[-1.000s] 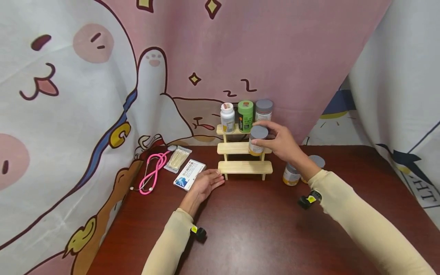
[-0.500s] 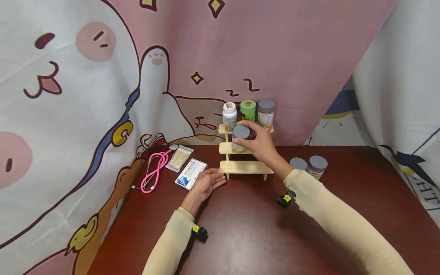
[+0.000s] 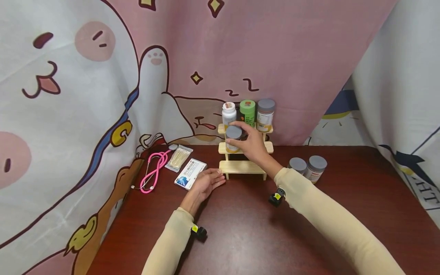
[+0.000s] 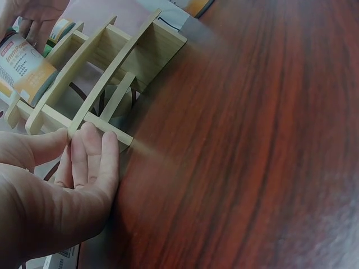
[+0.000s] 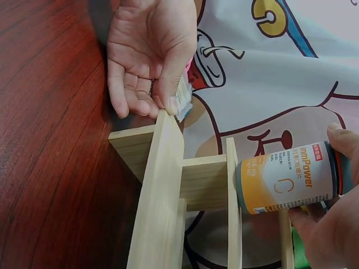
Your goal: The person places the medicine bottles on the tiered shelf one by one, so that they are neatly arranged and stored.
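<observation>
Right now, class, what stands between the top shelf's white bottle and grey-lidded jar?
A green jar stands between them, as the head view shows.

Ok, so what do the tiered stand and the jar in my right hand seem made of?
Tiered stand: likely wood, pale and unpainted-looking, with faint grain lines. Jar: probably plastic, judging by the smooth, matte-looking grey cap; the printed label hides most of its wall.

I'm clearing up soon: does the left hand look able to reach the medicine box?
Probably yes: the medicine box lies right beside the left hand, nothing visibly between; only the hand's pinch on the wooden stand's bottom shelf would need releasing.
</observation>
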